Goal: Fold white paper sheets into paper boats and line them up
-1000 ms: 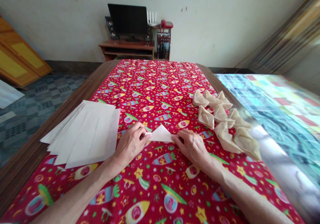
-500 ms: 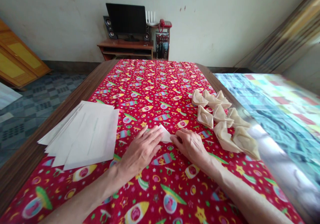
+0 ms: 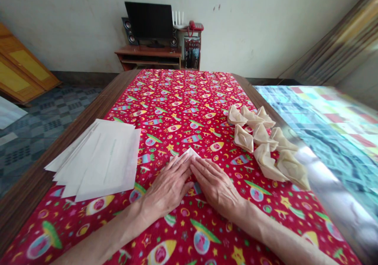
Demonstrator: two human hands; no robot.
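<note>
Paper (image 3: pixel 190 151), folded to a peak, lies on the red cloth (image 3: pixel 180 117) beneath the fingers of the left hand (image 3: pixel 169 184) and right hand (image 3: pixel 217 186), both flattened; uneven pressure could skew its crease, or rucking cloth could shift it

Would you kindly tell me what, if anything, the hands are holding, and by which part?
Nothing looks gripped: the left hand and right hand lie flat over the folded white paper, its far tip showing beyond them.
</note>
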